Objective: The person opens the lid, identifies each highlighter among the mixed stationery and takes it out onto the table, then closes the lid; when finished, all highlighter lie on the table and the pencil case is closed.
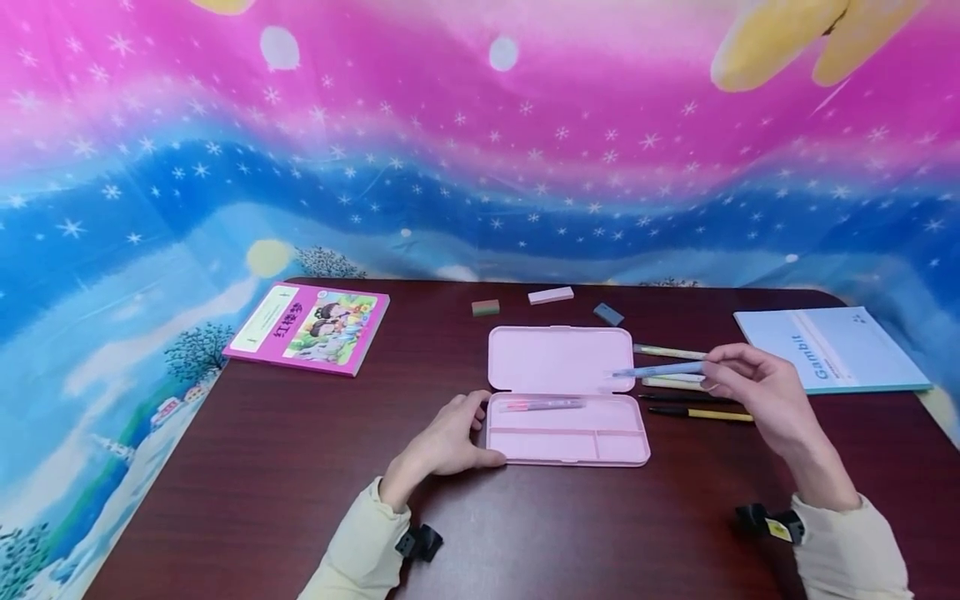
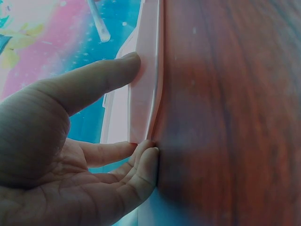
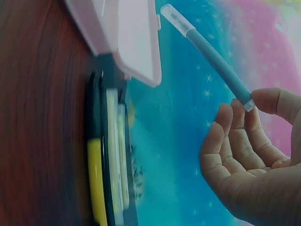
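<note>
A pink pencil case (image 1: 547, 446) lies with its lid folded back, and a pen with pink markings (image 1: 543, 405) is in its long rear compartment. My left hand (image 1: 450, 437) holds the case's left end; in the left wrist view the thumb (image 2: 113, 75) presses the front wall and the fingers bend at the end. Between thumb and fingertips, my right hand (image 1: 765, 400) pinches one end of a blue-grey pen (image 3: 216, 61) with a clear cap. That pen is raised and tilted, its capped end pointing left over the right edge of the lid.
Right of the case lie several pens, among them a yellow and black pen (image 1: 705, 413). Behind it are a brown-green eraser (image 1: 486, 307), a pale pink eraser (image 1: 551, 295) and a grey eraser (image 1: 608, 314). A pink book (image 1: 315, 329) lies left, a light-blue notebook (image 1: 847, 346) right.
</note>
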Motion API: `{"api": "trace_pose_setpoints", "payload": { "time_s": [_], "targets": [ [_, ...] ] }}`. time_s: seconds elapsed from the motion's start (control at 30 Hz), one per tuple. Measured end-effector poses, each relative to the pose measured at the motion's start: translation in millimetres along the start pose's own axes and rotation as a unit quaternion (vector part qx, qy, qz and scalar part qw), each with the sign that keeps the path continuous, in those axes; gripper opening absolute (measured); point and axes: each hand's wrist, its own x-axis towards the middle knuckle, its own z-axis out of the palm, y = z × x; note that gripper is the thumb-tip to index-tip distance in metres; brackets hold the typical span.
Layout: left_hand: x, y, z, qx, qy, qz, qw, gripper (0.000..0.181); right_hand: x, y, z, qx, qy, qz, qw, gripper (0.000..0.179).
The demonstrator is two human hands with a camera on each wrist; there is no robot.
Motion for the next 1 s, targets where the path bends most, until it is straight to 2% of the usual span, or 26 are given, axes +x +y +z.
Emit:
{"api": "trace_pose_setpoints", "payload": {
  "time_s": [0.43, 0.63, 0.8, 1.0],
  "targets": [
    [-0.3, -0.3, 1.3, 0.0, 0.004, 0.013, 0.9999, 0.079, -23.4, 13, -43, -0.022, 0.001, 0.034, 0.9992, 0.009],
    [-0.8, 0.6, 0.5, 0.0, 0.005, 0.014, 0.9999, 0.078, -31.8, 20, -59, -0.038, -0.016, 0.034, 0.9986, 0.013],
    [-0.9, 0.7, 0.2, 0.003, 0.007, 0.012, 0.9999, 0.078, -35.6, 24, -67, -0.131, -0.012, 0.054, 0.9899, 0.012],
    [-1.2, 1.8, 0.8, 0.002, 0.006, 0.01, 0.9999, 0.079, -35.4, 26, -73, -0.225, -0.016, 0.087, 0.9704, 0.016]
  ]
}}
